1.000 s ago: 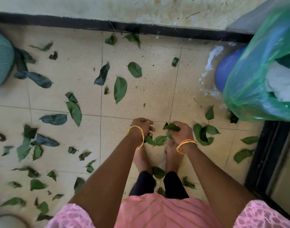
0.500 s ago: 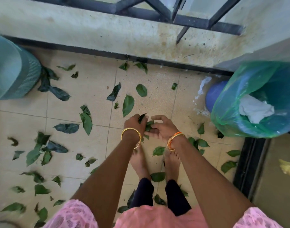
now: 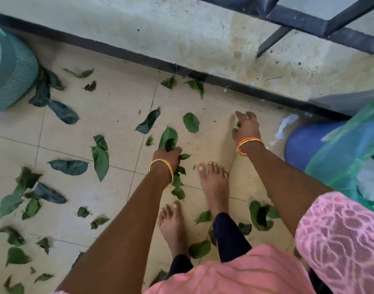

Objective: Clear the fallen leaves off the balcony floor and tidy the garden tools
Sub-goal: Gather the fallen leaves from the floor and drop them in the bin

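Leaves (image 3: 100,159) mostly litter the floor (image 3: 118,107); your left hand (image 3: 168,154) clutches a bunch, your right hand (image 3: 246,127) loosely curled (contents unclear) near the green-bagged bin (image 3: 347,158). No tools visible.

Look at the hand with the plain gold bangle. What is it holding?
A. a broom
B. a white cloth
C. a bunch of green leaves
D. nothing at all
C. The left hand, the one with the plain gold bangle, has its fingers curled round a bunch of green leaves that stick out above and below the fist, low over the tiled floor.
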Motion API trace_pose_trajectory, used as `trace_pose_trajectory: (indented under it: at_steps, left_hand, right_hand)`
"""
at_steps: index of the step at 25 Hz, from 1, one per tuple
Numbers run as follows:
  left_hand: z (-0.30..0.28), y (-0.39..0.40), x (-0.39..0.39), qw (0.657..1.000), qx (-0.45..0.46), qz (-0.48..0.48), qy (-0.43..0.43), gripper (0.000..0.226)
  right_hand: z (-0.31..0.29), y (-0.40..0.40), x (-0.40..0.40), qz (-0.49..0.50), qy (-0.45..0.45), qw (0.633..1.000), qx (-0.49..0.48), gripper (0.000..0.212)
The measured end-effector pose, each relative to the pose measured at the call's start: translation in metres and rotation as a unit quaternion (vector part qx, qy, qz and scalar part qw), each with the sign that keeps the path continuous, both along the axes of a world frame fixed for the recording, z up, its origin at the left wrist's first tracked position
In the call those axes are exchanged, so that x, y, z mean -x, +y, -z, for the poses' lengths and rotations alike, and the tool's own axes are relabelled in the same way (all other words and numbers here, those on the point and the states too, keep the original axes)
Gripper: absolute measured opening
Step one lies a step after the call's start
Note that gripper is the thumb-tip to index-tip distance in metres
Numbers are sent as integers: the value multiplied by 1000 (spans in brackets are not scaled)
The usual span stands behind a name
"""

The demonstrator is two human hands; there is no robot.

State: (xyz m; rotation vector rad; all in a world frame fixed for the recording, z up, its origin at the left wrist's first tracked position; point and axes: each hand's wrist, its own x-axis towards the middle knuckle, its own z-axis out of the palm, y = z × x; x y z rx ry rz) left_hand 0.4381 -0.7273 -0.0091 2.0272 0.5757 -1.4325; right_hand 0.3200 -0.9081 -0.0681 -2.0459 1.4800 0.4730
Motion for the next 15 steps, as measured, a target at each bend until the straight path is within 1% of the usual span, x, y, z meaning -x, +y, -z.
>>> trace_pose_trajectory:
  at_steps: [1,2,3,4,5,6,7,8,9,10,11,12,13,14,15]
  left_hand:
    - [7,5,0,1000,-12,-4,-7,25]
    - [14,11,1,1000,-17,-10,-12,30]
    - [16,15,1,1000,-17,-12,-16,32]
    - [17,18,0,1000,-13,-11,-18,35]
    - [17,19,-1,1000,-13,-12,-19,42]
    - [18,20,-2,1000,-20,-13,-19,48]
    - [18,20,-3,999,-31,-14,-21,50]
    - [19,21,-3,999,-43,-18,-22,47]
    - [19,21,-4,998,-51,-32,-17,42]
    - [19,19,-4,997,-54,-54,-11,37]
    - [18,17,-3,996,-58,-71,-7,33]
    - [17,15,-2,995,-62,-84,-2,32]
    - [15,11,0,993,-63,-96,2,32]
    - [13,7,0,992,-58,-110,9,34]
    - [10,3,-1,991,-48,-122,13,34]
  right_hand:
    - [1,8,-3,-15,-18,998,65,42]
    - [5,32,1,-59,-62,983,160,30]
    - [2,60,17,-88,-64,979,172,21]
    - [6,93,34,-103,-57,982,147,19]
    - [19,121,49,-104,-51,990,85,26]
    - [30,135,60,-134,-4,991,28,39]
    - [42,132,64,-157,23,987,37,46]
    - [51,124,60,-149,15,987,55,48]
    - [50,110,47,-92,-21,994,46,44]
    - [43,86,25,-46,-37,998,20,36]
    - [34,73,6,-32,-63,997,1,27]
    - [22,71,-13,-15,-98,993,-59,18]
    - [8,63,-27,54,-134,981,-129,13]
    - [-5,60,-41,109,-160,959,-208,15]
    - [-21,65,-52,128,-169,933,-292,17]
